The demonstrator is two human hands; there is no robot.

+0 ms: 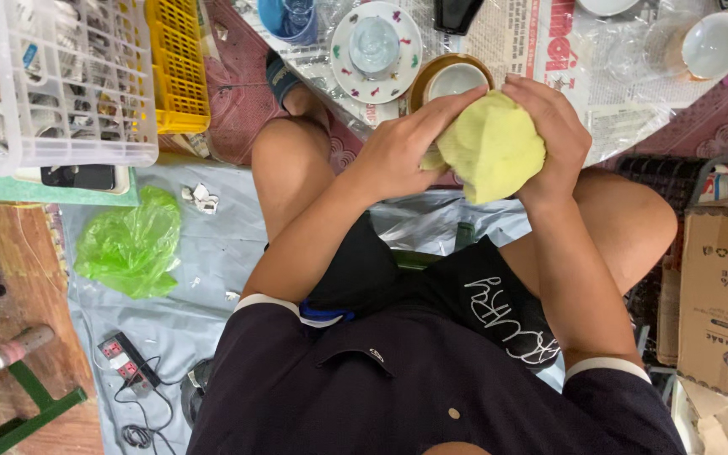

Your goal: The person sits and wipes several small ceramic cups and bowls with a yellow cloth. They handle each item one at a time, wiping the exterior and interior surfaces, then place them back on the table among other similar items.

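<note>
Both my hands are wrapped around a yellow cloth [492, 150] held above my knees. My left hand [398, 147] grips its left side and my right hand [554, 135] covers its right side and top. Whatever sits inside the cloth is hidden. Just beyond the cloth stands a brown-rimmed cup [452, 77] with a white inside. Past it lies a white patterned saucer [347, 50] carrying an upturned clear glass [374, 44].
A newspaper sheet [516, 38] holds a blue cup [284, 21] and white bowl [714, 44]. A white basket [69, 84] and yellow basket [177, 67] sit left. Green plastic bag [132, 244], power strip [126, 361] and cardboard box [726, 295] lie around me.
</note>
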